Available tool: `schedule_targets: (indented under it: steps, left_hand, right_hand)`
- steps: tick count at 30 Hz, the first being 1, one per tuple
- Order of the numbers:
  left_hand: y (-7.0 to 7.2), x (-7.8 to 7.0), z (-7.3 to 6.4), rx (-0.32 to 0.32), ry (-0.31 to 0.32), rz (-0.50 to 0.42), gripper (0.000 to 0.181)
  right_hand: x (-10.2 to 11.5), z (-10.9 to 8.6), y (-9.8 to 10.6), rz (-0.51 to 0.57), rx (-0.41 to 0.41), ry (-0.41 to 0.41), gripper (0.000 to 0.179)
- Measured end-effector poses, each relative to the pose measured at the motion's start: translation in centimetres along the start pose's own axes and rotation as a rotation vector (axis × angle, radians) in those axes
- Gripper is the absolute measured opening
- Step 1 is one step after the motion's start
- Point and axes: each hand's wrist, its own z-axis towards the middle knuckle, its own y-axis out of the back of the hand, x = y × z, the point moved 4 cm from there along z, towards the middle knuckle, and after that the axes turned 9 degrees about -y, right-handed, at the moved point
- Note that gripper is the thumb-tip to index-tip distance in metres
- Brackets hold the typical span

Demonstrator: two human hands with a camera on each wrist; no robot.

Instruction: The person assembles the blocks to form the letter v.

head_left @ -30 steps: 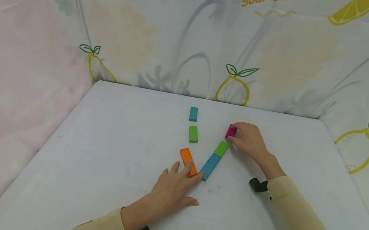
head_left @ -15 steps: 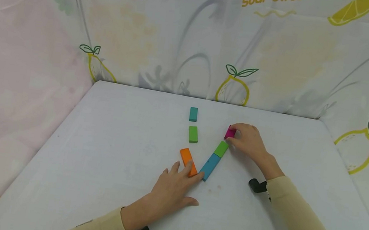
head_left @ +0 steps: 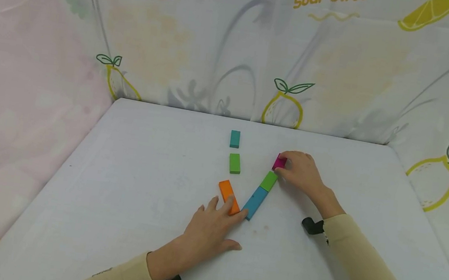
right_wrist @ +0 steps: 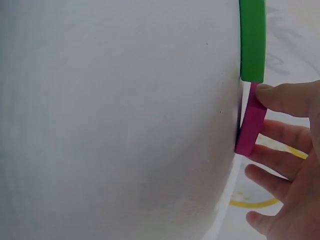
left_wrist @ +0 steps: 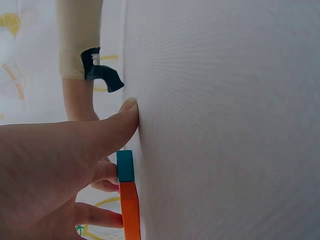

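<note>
In the head view my left hand (head_left: pixel 207 233) lies with fingers spread, its fingertips on the lower ends of an orange block (head_left: pixel 226 190) and a blue block (head_left: pixel 255 202). These two lean together in a V at their near ends. A green block (head_left: pixel 269 181) continues the blue one's line, end to end. Beyond it, my right hand (head_left: pixel 304 172) pinches a magenta block (head_left: pixel 278 163) between thumb and fingers. Seen from the right wrist, the magenta block (right_wrist: pixel 251 130) stands slightly tilted, one end close to the green block (right_wrist: pixel 253 45).
A second green block (head_left: pixel 234 163) and a teal block (head_left: pixel 234 139) lie farther back on the white table (head_left: pixel 144 149), roughly in line above the orange one. Printed cloth (head_left: pixel 202 40) hangs behind the table's far edge. Black wrist mounts (head_left: pixel 312 226) sit at both sleeves.
My right hand has brought the magenta block slightly nearer and to the left, toward the green block's end. The left hand has kept its place on the orange and blue blocks.
</note>
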Motion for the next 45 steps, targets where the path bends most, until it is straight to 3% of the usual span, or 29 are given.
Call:
schedule_targets:
  steps: [24, 45]
  left_hand:
    - [0.06, -0.05, 0.03, 0.026, 0.008, -0.026, 0.075]
    - [0.03, -0.03, -0.06, -0.013, 0.004, -0.002, 0.074]
  right_hand:
    - [0.38, -0.31, -0.07, -0.032, -0.027, 0.022, 0.031]
    - [0.52, -0.76, 0.15, -0.013, -0.034, 0.025, 0.03]
